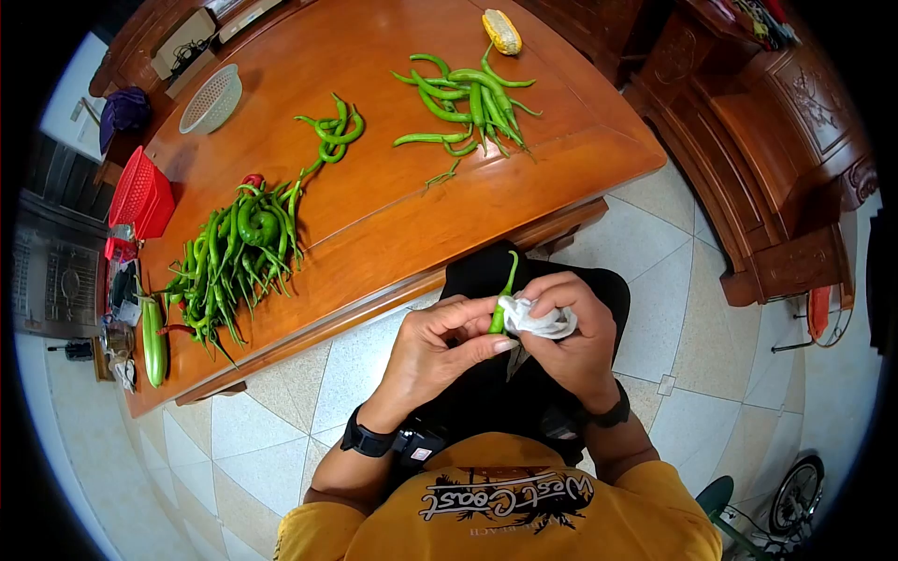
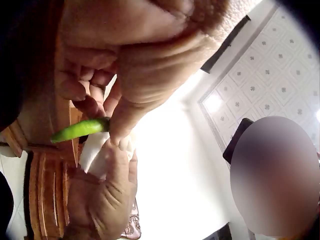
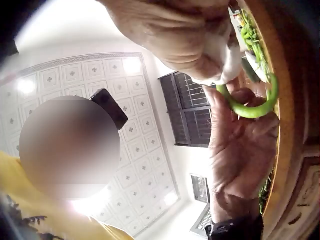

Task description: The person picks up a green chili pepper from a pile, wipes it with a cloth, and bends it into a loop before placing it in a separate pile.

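Pinching a slim, curved green pepper [image 1: 502,304] between thumb and fingertips, the left hand [image 1: 435,348] holds it above the lap, just off the near edge of the polished wooden table [image 1: 393,206]. The right hand [image 1: 572,338] grips a crumpled white cloth [image 1: 541,320] against it. On the table: glossy heap [image 1: 234,252] at the left edge, smaller pile [image 1: 472,103] toward the far edge, corn cob [image 1: 502,31] at the far corner, white mesh basket [image 1: 210,98].

Left wrist view: smooth green pepper [image 2: 80,129] pinched, cloth [image 2: 95,155] just below.

Right wrist view: green pepper [image 3: 250,107] arcs across the left fingers; cloth [image 3: 227,60] bunched in the right hand.
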`<state>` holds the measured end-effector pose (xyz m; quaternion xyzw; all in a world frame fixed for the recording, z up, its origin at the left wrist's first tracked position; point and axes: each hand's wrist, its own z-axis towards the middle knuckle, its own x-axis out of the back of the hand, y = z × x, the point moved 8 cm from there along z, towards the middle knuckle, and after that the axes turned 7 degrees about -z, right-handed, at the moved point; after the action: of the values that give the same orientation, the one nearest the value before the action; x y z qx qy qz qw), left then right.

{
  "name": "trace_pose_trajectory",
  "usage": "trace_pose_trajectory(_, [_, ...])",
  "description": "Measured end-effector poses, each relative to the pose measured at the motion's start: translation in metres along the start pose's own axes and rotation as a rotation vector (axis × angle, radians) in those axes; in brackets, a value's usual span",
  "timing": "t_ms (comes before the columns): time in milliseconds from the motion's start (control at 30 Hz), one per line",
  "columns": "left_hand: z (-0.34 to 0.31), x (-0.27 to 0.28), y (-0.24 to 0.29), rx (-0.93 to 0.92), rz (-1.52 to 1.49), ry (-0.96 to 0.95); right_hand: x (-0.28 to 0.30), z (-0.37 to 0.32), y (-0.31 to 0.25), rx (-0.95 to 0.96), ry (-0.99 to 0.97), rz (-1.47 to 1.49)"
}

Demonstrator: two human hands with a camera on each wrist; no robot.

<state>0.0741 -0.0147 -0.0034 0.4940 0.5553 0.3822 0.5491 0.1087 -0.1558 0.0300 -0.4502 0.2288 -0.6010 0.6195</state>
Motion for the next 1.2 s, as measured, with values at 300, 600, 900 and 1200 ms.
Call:
trace_pose_trajectory(300, [0.001,-0.009,0.010,-0.153,0.351,-0.103,0.002,0.003,0.002,-0.011,0.011,0.020])
trace_pose_trajectory(600, [-0.001,-0.005,0.002,-0.034,0.235,-0.102,-0.009,0.001,-0.003,-0.003,-0.112,0.015])
trace_pose_trajectory(900, [0.001,0.008,0.010,-0.103,0.100,0.066,-0.018,-0.006,-0.002,-0.003,-0.190,-0.072])
trace_pose_trajectory(1200, [-0.001,0.013,0.008,-0.076,0.020,0.062,0.002,0.001,0.012,-0.030,-0.029,-0.245])
